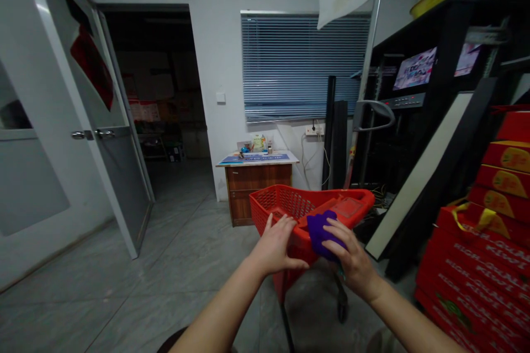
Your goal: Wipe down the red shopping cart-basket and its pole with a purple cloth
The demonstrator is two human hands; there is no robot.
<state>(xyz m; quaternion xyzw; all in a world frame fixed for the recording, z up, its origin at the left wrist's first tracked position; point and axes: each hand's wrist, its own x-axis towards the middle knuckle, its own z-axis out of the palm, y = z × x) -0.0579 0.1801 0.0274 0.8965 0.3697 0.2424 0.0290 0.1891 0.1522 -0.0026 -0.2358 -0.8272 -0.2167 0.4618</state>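
A red plastic shopping cart (280, 198) with a perforated basket stands in front of me, its handle end toward the right. My left hand (278, 245) rests at the near rim of the basket, fingers spread and thumb apart, holding nothing. A purple cloth (319, 234) lies bunched against the near side of the cart, under the fingers of my right hand (346, 251), which presses it on the red plastic. The palm side of the right hand is hidden.
Behind the cart is a small wooden cabinet (260, 179). Red kiwi boxes (476, 265) are stacked at right, near a dark rack (449, 27) and leaning panels (418, 176). An open door (99, 138) stands at left beside a dark doorway.
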